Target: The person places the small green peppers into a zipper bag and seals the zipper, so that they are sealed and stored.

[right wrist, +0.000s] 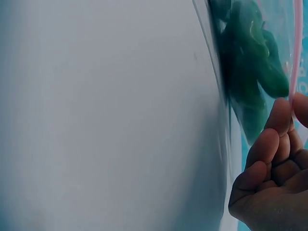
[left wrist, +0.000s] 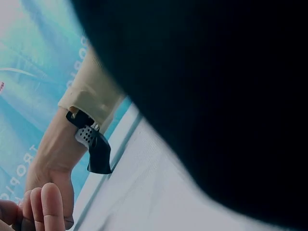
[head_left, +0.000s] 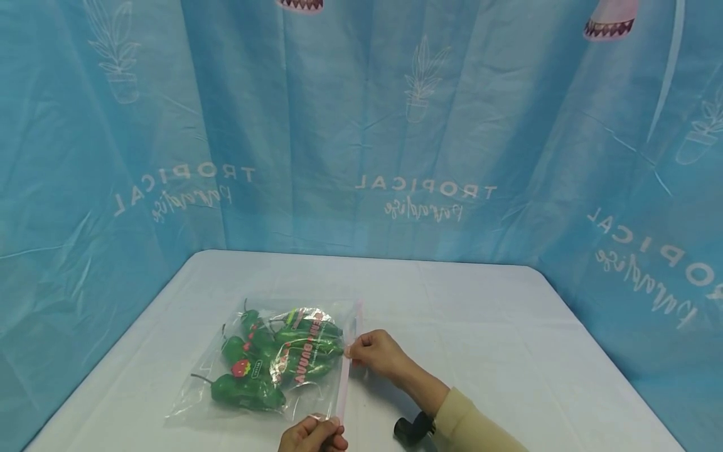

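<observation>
A clear zip bag (head_left: 302, 405) with pink printing lies on the white table, its pink zip strip (head_left: 342, 392) on the right side. Inside are several glossy green pepper-like pieces (head_left: 248, 392) with thin stems. At the near end of the strip, my left hand (head_left: 316, 434) pinches the bag's edge between thumb and fingers. My right hand (head_left: 381, 355) pinches the same strip farther up, around its middle. The right wrist view shows the strip (right wrist: 296, 53) between thumb and forefinger, with the green pieces (right wrist: 248, 72) beyond it. Only the left fingers (left wrist: 52, 207) show in the left wrist view.
The white table (head_left: 480, 339) reaches to blue curtains (head_left: 316, 138) at the back and on both sides. A black wrist camera (head_left: 415, 430) sits under the right wrist, by the beige sleeve (head_left: 474, 424). A large dark shape (left wrist: 216, 86) blocks much of the left wrist view.
</observation>
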A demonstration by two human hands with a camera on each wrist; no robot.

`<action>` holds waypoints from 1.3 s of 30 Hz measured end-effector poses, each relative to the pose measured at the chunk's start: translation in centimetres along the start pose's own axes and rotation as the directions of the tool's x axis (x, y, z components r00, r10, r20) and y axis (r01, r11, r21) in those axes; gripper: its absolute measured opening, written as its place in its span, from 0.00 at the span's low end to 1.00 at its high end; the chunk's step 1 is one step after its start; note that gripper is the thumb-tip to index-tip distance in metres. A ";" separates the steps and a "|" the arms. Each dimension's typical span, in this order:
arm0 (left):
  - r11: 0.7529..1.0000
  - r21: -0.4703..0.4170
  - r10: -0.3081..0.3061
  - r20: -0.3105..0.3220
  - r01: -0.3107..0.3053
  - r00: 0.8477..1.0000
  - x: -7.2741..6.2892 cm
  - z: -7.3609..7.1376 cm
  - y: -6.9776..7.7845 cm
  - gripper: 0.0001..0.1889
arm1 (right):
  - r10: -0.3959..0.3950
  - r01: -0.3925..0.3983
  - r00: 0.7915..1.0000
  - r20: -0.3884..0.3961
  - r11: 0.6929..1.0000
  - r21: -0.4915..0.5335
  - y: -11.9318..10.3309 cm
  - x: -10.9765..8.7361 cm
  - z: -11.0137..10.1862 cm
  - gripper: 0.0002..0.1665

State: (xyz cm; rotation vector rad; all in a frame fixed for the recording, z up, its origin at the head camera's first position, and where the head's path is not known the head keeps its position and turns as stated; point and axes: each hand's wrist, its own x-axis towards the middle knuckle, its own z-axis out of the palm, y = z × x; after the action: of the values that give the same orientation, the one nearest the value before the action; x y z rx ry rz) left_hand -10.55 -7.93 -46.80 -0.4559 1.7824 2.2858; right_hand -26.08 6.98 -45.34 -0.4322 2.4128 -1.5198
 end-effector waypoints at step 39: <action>1.000 0.014 -0.018 -0.032 0.018 0.999 -0.2 0.5 0.9 0.16 | 0.140 -0.146 0.982 -0.131 0.989 -0.037 -1.5 7.7 -2.4 0.15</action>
State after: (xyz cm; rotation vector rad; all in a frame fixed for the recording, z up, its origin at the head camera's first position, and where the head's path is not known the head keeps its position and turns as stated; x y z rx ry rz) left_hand -10.71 -7.67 -45.83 -0.5070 1.8008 2.2649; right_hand -33.89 5.45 -43.38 -0.1704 2.5195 -1.4739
